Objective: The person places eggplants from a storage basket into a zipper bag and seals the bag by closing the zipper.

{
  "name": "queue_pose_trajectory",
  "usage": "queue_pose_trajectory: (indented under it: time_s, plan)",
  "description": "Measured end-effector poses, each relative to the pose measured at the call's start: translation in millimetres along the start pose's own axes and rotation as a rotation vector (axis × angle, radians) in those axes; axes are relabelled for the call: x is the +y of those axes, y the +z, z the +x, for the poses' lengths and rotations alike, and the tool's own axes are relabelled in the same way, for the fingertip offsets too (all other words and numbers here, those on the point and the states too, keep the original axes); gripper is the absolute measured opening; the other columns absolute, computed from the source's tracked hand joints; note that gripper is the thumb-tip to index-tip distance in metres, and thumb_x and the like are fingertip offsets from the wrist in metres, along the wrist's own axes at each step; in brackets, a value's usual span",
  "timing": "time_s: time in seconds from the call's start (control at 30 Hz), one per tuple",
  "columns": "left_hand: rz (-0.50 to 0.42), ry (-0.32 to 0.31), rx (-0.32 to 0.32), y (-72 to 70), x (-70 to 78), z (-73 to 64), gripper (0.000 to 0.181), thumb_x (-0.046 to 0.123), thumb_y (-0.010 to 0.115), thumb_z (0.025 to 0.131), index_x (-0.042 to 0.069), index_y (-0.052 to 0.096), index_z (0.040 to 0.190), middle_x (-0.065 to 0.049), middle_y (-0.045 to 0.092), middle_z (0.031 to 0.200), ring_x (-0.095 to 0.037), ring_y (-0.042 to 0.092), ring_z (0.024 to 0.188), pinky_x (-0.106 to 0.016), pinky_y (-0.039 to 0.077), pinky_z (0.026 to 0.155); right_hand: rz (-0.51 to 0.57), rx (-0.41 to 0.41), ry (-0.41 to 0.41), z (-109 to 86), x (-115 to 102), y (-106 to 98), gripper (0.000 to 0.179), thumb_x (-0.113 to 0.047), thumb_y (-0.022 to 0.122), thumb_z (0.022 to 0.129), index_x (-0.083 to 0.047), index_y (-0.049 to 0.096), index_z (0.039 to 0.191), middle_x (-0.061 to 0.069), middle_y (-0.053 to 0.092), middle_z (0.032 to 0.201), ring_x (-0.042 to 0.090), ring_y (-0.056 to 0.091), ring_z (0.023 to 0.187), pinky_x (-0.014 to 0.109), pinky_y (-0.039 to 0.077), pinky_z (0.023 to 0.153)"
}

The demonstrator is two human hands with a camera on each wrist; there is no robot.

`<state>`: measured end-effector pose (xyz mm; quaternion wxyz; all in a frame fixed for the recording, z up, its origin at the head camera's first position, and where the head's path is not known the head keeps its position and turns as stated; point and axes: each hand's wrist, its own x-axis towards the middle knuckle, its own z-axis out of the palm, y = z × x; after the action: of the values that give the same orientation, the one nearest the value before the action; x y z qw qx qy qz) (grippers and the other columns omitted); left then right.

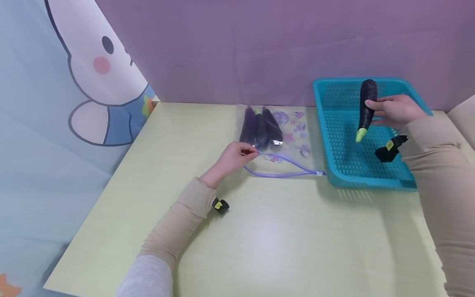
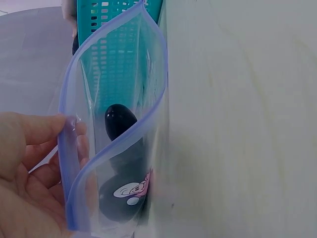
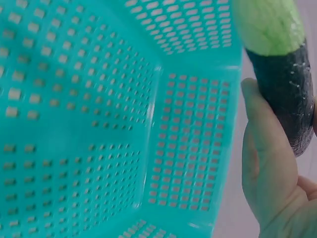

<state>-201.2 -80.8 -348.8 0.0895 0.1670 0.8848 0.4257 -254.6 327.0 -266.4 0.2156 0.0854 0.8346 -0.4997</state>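
My right hand (image 1: pixel 398 111) grips a dark eggplant (image 1: pixel 367 103) with a green stem end, held over the teal basket (image 1: pixel 330 165). In the right wrist view the eggplant (image 3: pixel 285 74) shows its green end uppermost, beside the basket's wall (image 3: pixel 193 144). My left hand (image 1: pixel 235 159) pinches the purple zip edge of a clear printed bag (image 1: pixel 297 128). The bag's mouth gapes, as the left wrist view shows along its purple rim (image 2: pixel 67 124). Inside the bag lie 3 eggplants (image 1: pixel 261 128), side by side; one rounded end (image 2: pixel 120 121) shows through the opening.
The bag lies on a pale yellow table (image 1: pixel 259 239), left of the basket, its slider end right at the basket's side. A purple cloth (image 1: pixel 259 49) hangs behind the table. A blue cartoon-print cloth (image 1: pixel 33 144) is on the left.
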Motion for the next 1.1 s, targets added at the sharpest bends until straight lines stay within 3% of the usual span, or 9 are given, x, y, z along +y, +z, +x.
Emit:
queue_pose_trajectory:
  time_s: [0.07,0.17,0.3,0.37,0.5,0.63,0.73,1.0,1.1]
  plan:
    - [-0.003,-0.001,0.003,-0.9,0.1,-0.3,0.018,0.01,0.062,0.091,0.0,0.07,0.104,-0.013,0.069,0.1,-0.023,0.064,0.091,-0.026,0.054,0.08,0.062,-0.026,0.006,-0.5,-3,1,0.099,-0.058,0.043,0.088,-0.008,-0.02,0.146,0.002,-0.015,0.158,0.027,-0.001,0.146,0.029,0.037,0.109]
    - [-0.004,-0.001,0.004,-1.5,-0.9,0.4,0.018,0.011,0.062,0.091,0.0,0.07,0.104,-0.013,0.069,0.101,-0.023,0.064,0.093,-0.026,0.054,0.081,0.165,-0.059,0.003,1.5,-7,1,0.101,-0.054,0.048,0.087,-0.012,-0.022,0.146,-0.005,-0.005,0.159,0.01,0.039,0.13,0.021,0.045,0.099]
    - [-0.006,0.002,0.005,-1.6,-1.5,1.7,0.018,0.011,0.062,0.091,0.0,0.069,0.105,-0.013,0.069,0.101,-0.023,0.064,0.093,-0.027,0.054,0.081,0.324,-0.092,0.013,1.2,-15,3,0.101,-0.048,0.056,0.086,-0.021,-0.021,0.146,-0.014,-0.004,0.158,-0.005,0.043,0.113,0.013,0.05,0.083]
    - [-0.005,0.008,0.004,-1.2,-1.2,3.1,0.018,0.01,0.063,0.091,0.0,0.069,0.104,-0.014,0.069,0.101,-0.023,0.064,0.092,-0.026,0.054,0.081,0.423,-0.112,0.017,-1.3,-19,6,0.099,-0.044,0.057,0.087,-0.025,-0.02,0.146,-0.018,-0.013,0.155,-0.001,0.025,0.138,0.013,0.05,0.082]
    - [0.005,0.027,-0.009,0.4,-0.7,6.7,0.018,0.009,0.063,0.09,0.001,0.07,0.104,-0.013,0.069,0.1,-0.022,0.064,0.09,-0.024,0.053,0.081,0.519,-0.15,-0.018,-6.1,-29,20,0.094,-0.038,0.056,0.089,-0.026,-0.017,0.147,-0.013,-0.009,0.157,0.0,0.026,0.14,0.015,0.052,0.08]
    - [0.002,0.041,-0.013,0.8,0.8,8.5,0.017,0.008,0.063,0.09,0.001,0.07,0.103,-0.013,0.07,0.1,-0.021,0.064,0.09,-0.023,0.053,0.081,0.543,-0.19,-0.078,-11.4,-39,38,0.091,-0.033,0.057,0.091,-0.024,-0.013,0.149,-0.001,0.023,0.152,0.001,0.056,0.105,0.019,0.054,0.078]
    - [0.002,0.046,-0.013,1.0,1.9,9.0,0.016,0.008,0.063,0.089,0.0,0.07,0.102,-0.014,0.07,0.1,-0.022,0.064,0.09,-0.023,0.053,0.081,0.565,-0.213,-0.124,-16.4,-44,49,0.089,-0.029,0.057,0.092,-0.02,-0.01,0.15,-0.005,0.051,0.107,0.004,0.051,0.07,0.022,0.055,0.076]
    - [-0.007,0.044,-0.013,1.6,2.3,8.6,0.017,0.008,0.063,0.09,0.0,0.07,0.102,-0.014,0.07,0.1,-0.022,0.063,0.089,-0.023,0.053,0.079,0.52,-0.288,-0.193,-26.1,-51,78,0.08,-0.025,0.053,0.095,-0.012,-0.003,0.152,-0.006,0.054,0.085,0.005,0.054,0.07,0.026,0.056,0.078]
    - [-0.019,0.05,0.0,1.4,1.5,9.5,0.017,0.008,0.063,0.09,0.0,0.07,0.102,-0.014,0.07,0.099,-0.022,0.063,0.088,-0.024,0.053,0.078,0.486,-0.304,-0.197,-30.2,-52,88,0.078,-0.025,0.05,0.097,-0.012,-0.004,0.152,-0.002,0.055,0.103,0.003,0.056,0.075,0.025,0.055,0.08]
